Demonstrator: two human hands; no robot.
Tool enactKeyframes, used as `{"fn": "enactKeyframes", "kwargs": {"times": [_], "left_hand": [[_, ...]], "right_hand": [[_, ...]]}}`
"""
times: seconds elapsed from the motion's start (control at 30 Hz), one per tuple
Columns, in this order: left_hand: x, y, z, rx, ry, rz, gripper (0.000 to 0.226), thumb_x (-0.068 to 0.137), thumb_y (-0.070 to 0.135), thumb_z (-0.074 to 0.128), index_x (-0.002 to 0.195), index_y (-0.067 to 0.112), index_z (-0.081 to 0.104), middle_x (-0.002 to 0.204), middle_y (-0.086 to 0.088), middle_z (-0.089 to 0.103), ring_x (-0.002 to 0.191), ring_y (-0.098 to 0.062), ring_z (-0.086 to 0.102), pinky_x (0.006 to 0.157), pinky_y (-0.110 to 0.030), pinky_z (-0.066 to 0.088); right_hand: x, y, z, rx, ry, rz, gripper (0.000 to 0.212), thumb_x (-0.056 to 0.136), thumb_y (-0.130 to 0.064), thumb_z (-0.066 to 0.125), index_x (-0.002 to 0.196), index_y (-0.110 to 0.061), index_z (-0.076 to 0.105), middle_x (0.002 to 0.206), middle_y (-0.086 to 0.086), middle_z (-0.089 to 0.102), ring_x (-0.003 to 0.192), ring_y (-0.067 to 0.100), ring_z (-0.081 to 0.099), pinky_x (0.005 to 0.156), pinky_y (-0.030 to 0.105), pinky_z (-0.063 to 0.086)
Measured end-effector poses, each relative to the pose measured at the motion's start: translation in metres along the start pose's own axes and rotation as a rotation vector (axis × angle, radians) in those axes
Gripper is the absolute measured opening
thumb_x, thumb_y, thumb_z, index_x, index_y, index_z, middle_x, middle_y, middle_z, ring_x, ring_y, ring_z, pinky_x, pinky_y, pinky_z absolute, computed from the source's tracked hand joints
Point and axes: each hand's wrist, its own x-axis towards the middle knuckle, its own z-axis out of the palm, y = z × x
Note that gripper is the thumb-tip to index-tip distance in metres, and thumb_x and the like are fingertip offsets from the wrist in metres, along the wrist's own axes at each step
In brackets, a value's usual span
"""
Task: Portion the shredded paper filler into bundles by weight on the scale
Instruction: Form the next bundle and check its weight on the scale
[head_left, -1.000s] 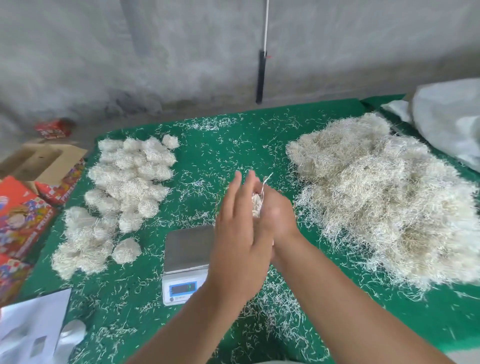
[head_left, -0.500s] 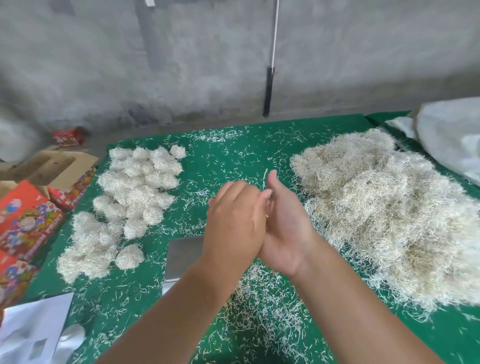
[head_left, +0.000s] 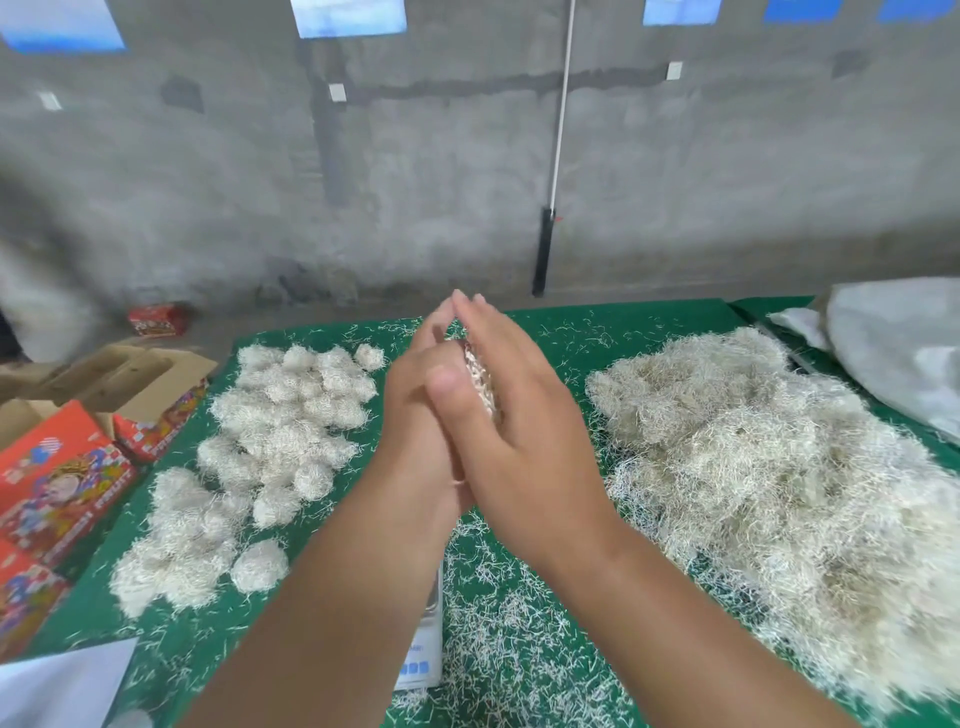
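My left hand (head_left: 415, 415) and my right hand (head_left: 524, 436) are raised above the green table cover (head_left: 571, 332), palms together and fingers straight. They press a small wad of shredded paper (head_left: 480, 379) between them, and only its edge shows. A large loose pile of shredded paper (head_left: 779, 467) lies on the right. Several rounded bundles (head_left: 280, 415) lie on the left. The scale (head_left: 423, 667) is mostly hidden under my left forearm; only a corner with blue buttons shows.
Red printed boxes (head_left: 57, 478) and an open cardboard box (head_left: 119, 374) stand off the table's left edge. A white sack (head_left: 904, 353) lies at the far right. A white sheet (head_left: 62, 686) sits at the bottom left. Loose paper strands are scattered over the cover.
My hands have risen and moved away from me, still pressed together round the wad. The view has tilted up. My left forearm now covers most of the scale.
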Motion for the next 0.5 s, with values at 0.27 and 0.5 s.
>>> {"fn": "enactKeyframes", "kwargs": {"times": [0.27, 0.5], "left_hand": [[-0.016, -0.008, 0.016, -0.191, 0.061, -0.157, 0.035, 0.092, 0.037, 0.058, 0.06, 0.026, 0.066, 0.067, 0.012, 0.062, 0.067, -0.006, 0.067, 0.06, -0.022, 0.055], [-0.022, -0.063, -0.007, 1.021, -0.078, 0.57, 0.065, 0.105, 0.065, 0.016, 0.155, 0.034, 0.043, 0.167, 0.016, 0.028, 0.156, 0.003, 0.004, 0.129, -0.044, -0.002]], "right_hand": [[0.003, 0.013, 0.016, 0.326, 0.247, 0.206, 0.033, 0.102, -0.041, 0.058, 0.084, -0.024, 0.08, 0.075, -0.009, 0.074, 0.072, 0.0, 0.064, 0.067, 0.028, 0.051], [0.008, 0.033, 0.004, 0.694, 0.139, 0.678, 0.028, 0.107, -0.022, 0.058, 0.082, -0.019, 0.07, 0.063, -0.01, 0.068, 0.058, 0.004, 0.065, 0.057, 0.02, 0.053]]}}
